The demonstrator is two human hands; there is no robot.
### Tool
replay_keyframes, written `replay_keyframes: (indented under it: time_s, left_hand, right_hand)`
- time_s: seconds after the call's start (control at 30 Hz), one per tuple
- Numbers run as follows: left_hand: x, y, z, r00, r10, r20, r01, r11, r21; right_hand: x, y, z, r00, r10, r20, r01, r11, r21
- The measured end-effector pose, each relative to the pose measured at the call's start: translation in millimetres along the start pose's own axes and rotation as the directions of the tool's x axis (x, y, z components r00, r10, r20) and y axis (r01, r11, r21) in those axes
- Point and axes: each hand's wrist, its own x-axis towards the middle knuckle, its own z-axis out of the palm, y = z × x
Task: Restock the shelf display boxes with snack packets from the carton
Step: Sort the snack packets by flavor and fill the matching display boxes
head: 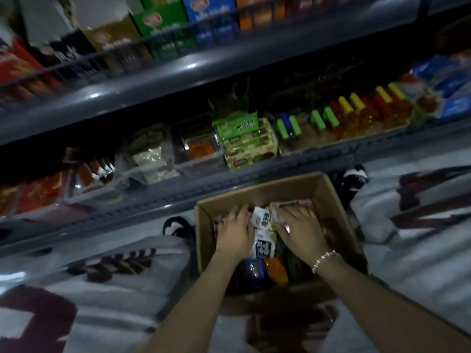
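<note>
An open brown carton (204, 240) rests on my lap below the shelf. Inside lie white snack packets (262, 244) with dark print, a blue packet (251, 272) and an orange one (276, 271). My left hand (235, 231) is down in the carton, fingers spread over the packets on the left. My right hand (302, 229), with a bead bracelet on the wrist, presses on packets at the right. Whether either hand grips a packet is hidden. Clear display boxes (198, 146) stand on the lower shelf just beyond the carton.
The grey lower shelf edge (229, 184) runs right behind the carton. On it stand a green-lidded box of packets (244, 141), orange packets at the left (40, 192) and bottles with coloured caps (356, 115). An upper shelf (204, 64) carries coloured boxes. Patterned white trousers flank the carton.
</note>
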Motion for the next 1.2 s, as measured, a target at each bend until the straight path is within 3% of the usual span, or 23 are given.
replay_keyframes:
  time_s: [0.27, 0.4, 0.57, 0.67, 0.83, 1.07, 1.2]
  left_hand:
    - [15.7, -24.8, 70.6, 0.967, -0.136, 0.214, 0.142, 0.99, -0.013]
    - [31.5, -33.1, 87.3, 0.943, -0.188, 0.276, 0.228, 0.966, -0.12]
    - [41.1, -38.4, 112.4, 0.918, -0.17, 0.357, 0.263, 0.937, -0.23]
    - [45.3, -39.5, 123.1, 0.926, -0.181, 0.33, 0.283, 0.914, -0.292]
    - [50.5, -35.0, 130.7, 0.964, -0.151, 0.219, 0.218, 0.921, -0.322]
    - [50.1, -44.3, 136.2, 0.957, -0.171, 0.236, 0.249, 0.902, -0.354]
    - [50.0, -39.6, 133.5, 0.965, -0.156, 0.213, 0.236, 0.871, -0.431]
  right_hand:
    - [-6.1, 34.2, 60.8, 0.942, 0.182, 0.281, -0.203, 0.978, 0.047]
    - [-7.9, 51.0, 76.5, 0.897, 0.278, 0.344, -0.321, 0.944, 0.073]
    - [-3.7, 63.3, 94.5, 0.756, 0.437, 0.488, -0.535, 0.842, 0.074]
    - [-2.5, 66.0, 105.3, 0.717, 0.448, 0.535, -0.591, 0.797, 0.125]
    - [-0.3, 69.4, 116.5, 0.711, 0.454, 0.536, -0.598, 0.792, 0.122]
    - [6.8, 69.5, 124.3, 0.757, 0.473, 0.451, -0.61, 0.758, 0.23]
    - [9.2, 65.0, 128.0, 0.798, 0.432, 0.421, -0.555, 0.799, 0.231]
